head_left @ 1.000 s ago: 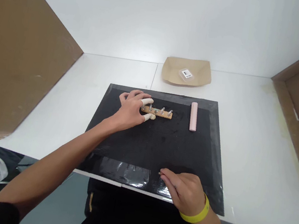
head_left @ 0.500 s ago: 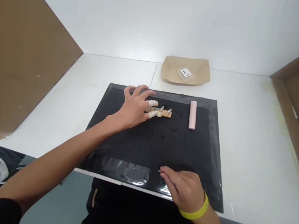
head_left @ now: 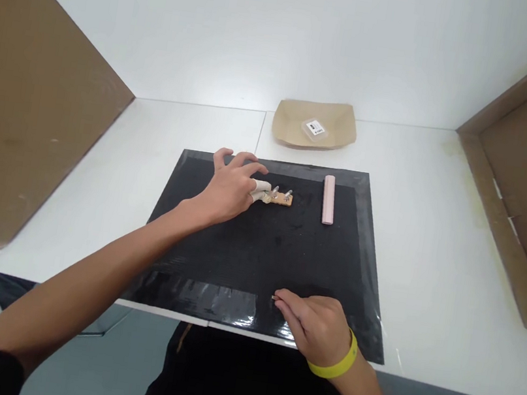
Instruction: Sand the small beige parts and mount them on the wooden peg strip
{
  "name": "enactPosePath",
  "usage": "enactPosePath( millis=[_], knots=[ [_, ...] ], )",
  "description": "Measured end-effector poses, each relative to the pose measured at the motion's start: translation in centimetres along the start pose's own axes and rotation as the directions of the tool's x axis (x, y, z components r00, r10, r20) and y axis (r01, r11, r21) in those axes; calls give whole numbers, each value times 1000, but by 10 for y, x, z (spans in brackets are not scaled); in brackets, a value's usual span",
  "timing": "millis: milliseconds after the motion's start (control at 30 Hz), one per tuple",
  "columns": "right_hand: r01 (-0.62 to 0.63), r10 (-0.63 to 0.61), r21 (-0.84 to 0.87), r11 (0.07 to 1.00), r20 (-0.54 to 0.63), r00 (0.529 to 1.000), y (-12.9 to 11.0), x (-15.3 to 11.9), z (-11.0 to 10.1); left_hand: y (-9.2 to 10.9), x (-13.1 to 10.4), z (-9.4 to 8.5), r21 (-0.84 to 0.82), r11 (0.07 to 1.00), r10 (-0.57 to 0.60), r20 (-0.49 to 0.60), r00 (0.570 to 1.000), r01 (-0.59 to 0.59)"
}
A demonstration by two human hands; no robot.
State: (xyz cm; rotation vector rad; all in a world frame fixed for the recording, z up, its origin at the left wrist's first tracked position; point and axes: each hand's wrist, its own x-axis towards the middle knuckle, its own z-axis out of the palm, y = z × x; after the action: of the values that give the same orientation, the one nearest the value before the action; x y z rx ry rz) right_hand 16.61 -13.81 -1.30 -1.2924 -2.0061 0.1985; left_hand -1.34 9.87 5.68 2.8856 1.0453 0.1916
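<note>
My left hand (head_left: 232,191) reaches over the black mat (head_left: 246,248), its thumb and index finger in pale finger covers. Those two fingertips pinch at the left part of a small wooden strip (head_left: 283,199), and the other fingers are spread above. Shiny metal pieces stand up from the strip; what lies between the fingertips is hidden. Near the mat's front edge, my right hand (head_left: 318,324), with a yellow wristband, is closed in a pinch on a tiny shiny piece (head_left: 274,297) too small to name. A pink bar (head_left: 328,199) lies right of the strip.
Behind the mat, a brown paper tray (head_left: 287,125) holds a small clear case with a white label (head_left: 314,128). Cardboard panels (head_left: 36,91) stand at the left and right sides of the white table (head_left: 438,250). A white wall rises at the back.
The camera view has shifted a little. The covered fingertips of my left hand have drawn closer together at the strip. My right hand keeps its pinch.
</note>
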Motion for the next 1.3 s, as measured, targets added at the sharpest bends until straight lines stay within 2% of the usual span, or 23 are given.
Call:
enactPosePath(
  millis=[133, 367, 567, 667, 900, 1300],
  knots=[
    [-4, 4, -12, 1000, -2, 1000, 0, 1, 0, -1, 2, -2, 9, 1000, 29, 29, 999, -30],
    [-4, 4, -18, 1000, -14, 1000, -1, 0, 0, -3, 2, -2, -80, 996, 47, 42, 998, -44],
    [0, -1, -25, 1000, -14, 1000, 0, 0, -1, -2, 1, -4, 12, 997, 72, 80, 994, -73],
    [3, -3, -27, 1000, -12, 1000, 0, 0, -1, -1, -1, -6, 12, 998, 68, 66, 996, -69],
    [2, -2, -8, 1000, -11, 1000, -1, 1, -1, -1, -7, -5, -59, 995, -81, -70, 994, 77],
    [2, -2, -5, 1000, 4, 1000, 0, -1, -1, 4, -9, 2, -147, 980, -149, -70, 986, 137]
  ],
)
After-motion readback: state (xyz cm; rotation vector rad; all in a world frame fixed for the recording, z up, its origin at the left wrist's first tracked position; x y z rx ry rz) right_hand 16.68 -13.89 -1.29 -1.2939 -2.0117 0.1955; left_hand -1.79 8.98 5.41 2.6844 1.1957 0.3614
